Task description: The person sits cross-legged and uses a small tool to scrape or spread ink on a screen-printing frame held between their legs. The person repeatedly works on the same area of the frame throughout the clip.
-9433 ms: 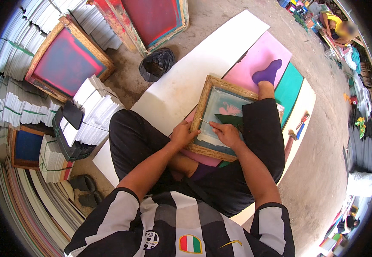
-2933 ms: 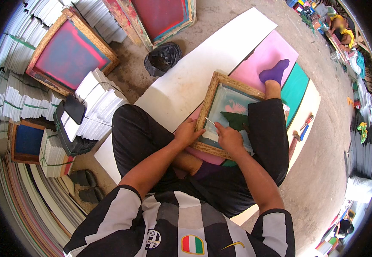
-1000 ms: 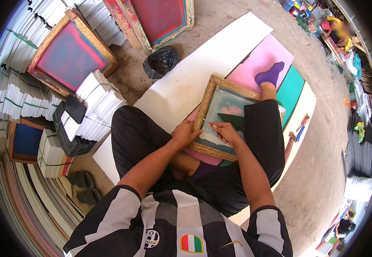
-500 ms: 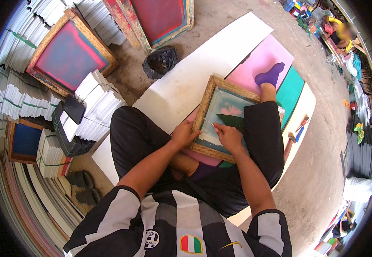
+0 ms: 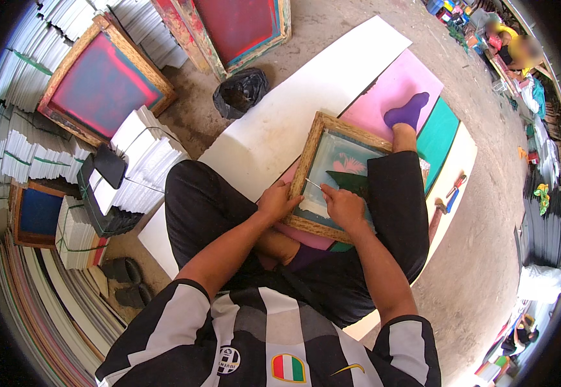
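Note:
A small wooden screen-printing frame [image 5: 301, 169] rests tilted between my crossed legs, its mesh [image 5: 322, 158] bluish-grey with a pink patch. My left hand [image 5: 279, 202] is closed round the frame's left side, thumb on top of the wood. In my right hand [image 5: 343, 205] is a slim tool with a thin metal shaft [image 5: 313, 184], perhaps a screwdriver. Its handle is hidden in my fingers, and the tip points toward the frame's inner left edge. A dark green piece [image 5: 345, 182] shows over the mesh beside my right hand.
Coloured sheets lie beneath me, including a white board [image 5: 274, 122]. Red-handled pliers [image 5: 456, 186] and a hammer [image 5: 436, 216] are at my right. A black plastic bag [image 5: 241, 93], larger screen frames [image 5: 109, 77] and tied white stacks [image 5: 148, 151] stand left and ahead. People [image 5: 522, 55] sit far right.
My hands and the frame stay nearly in place; the tool's tip has shifted very slightly. Far right, the people in the background have moved a little.

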`<state>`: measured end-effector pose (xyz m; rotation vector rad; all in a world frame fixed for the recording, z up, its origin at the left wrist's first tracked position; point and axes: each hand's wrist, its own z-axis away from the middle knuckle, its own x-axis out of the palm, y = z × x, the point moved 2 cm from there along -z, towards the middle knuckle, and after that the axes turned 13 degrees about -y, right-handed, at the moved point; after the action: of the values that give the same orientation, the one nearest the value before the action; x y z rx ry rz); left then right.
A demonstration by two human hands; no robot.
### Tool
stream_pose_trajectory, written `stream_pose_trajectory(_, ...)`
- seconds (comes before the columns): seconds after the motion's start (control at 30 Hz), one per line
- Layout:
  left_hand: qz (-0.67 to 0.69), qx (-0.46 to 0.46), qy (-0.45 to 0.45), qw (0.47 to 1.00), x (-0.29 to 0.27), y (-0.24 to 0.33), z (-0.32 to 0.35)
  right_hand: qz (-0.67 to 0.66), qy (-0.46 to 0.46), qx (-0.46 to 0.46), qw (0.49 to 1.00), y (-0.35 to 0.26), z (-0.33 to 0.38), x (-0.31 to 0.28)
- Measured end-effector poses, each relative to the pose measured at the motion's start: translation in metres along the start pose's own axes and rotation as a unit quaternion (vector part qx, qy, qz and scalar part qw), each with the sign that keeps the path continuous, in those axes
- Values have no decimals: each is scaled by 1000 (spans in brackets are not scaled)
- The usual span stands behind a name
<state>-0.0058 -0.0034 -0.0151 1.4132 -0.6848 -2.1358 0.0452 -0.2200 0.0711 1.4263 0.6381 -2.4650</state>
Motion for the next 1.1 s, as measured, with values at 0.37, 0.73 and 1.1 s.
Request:
stream_pose_trajectory(0.37,8,-18,-10,1000,-10,12,5,-36,49,-15,998,4,-1,10)
stream_pose_trajectory(0.73,-10,-25,-23,999,-8,9,1,-47,11,3,999,1,-1,5)
stream_pose_trajectory(1.1,13,-36,-29,999,-9,13,3,89,-11,11,996,-9,0,7)
